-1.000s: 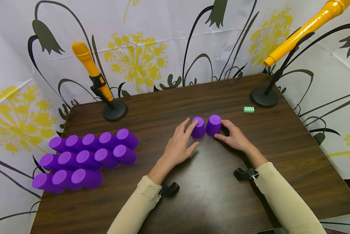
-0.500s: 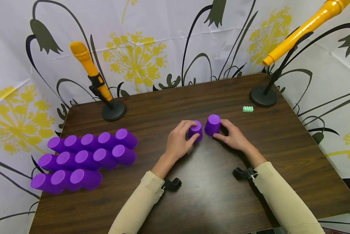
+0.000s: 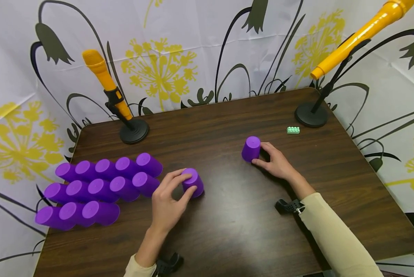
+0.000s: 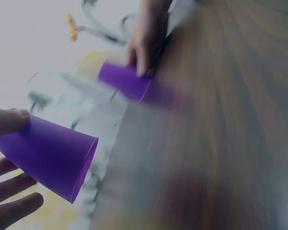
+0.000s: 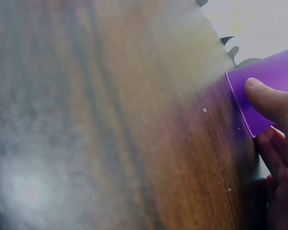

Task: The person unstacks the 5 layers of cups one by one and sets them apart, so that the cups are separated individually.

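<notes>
In the head view my left hand (image 3: 167, 206) pinches an upside-down purple cup (image 3: 194, 182) between thumb and fingers, left of the table's middle. The left wrist view shows that cup (image 4: 50, 155) held off the tabletop, its open rim facing the table. Farther back, my right hand (image 3: 275, 161) holds a second upside-down purple cup (image 3: 251, 149) from its right side. That cup seems to stand on the table. The thumb (image 5: 266, 98) lies on its wall near the rim in the right wrist view.
Several upside-down purple cups (image 3: 101, 190) stand in three rows at the table's left. Two yellow microphones, one at back left (image 3: 104, 79) and one at back right (image 3: 362, 38), sit on black stands. A small green toy brick (image 3: 293, 130) lies near the right stand.
My left hand has taken hold of the left cup of the pair and carried it left and nearer to me. The right hand and its cup have stayed in place.
</notes>
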Action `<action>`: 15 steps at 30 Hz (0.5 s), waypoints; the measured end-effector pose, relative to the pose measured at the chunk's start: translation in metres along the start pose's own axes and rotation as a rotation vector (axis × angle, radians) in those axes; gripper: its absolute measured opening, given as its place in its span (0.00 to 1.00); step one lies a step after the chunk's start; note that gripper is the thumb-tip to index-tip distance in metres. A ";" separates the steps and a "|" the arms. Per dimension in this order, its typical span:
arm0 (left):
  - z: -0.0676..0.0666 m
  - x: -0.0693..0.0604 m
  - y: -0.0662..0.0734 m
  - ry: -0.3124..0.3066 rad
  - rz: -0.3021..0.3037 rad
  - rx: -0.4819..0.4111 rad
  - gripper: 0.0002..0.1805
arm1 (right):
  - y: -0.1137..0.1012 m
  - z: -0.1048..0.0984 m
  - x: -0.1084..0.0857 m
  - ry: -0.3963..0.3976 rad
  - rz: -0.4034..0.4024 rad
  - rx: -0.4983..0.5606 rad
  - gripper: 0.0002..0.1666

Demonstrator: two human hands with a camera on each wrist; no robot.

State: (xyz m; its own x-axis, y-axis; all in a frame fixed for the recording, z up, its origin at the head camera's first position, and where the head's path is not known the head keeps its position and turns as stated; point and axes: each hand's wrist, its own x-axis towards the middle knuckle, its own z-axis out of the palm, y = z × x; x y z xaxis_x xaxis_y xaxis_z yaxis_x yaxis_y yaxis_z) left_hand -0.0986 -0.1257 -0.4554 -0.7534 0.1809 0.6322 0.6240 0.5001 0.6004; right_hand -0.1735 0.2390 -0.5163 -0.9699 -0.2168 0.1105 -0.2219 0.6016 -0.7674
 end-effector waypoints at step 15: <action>-0.093 -0.067 -0.016 0.525 -0.296 0.343 0.19 | -0.001 0.001 -0.001 0.004 -0.001 -0.004 0.37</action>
State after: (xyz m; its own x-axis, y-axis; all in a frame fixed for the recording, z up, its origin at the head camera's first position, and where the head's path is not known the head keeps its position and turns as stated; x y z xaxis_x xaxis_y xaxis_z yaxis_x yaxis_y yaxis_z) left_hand -0.0388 -0.2250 -0.4617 -0.6277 -0.3953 0.6706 0.2415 0.7200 0.6506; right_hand -0.1726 0.2377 -0.5157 -0.9702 -0.2138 0.1138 -0.2230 0.6046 -0.7647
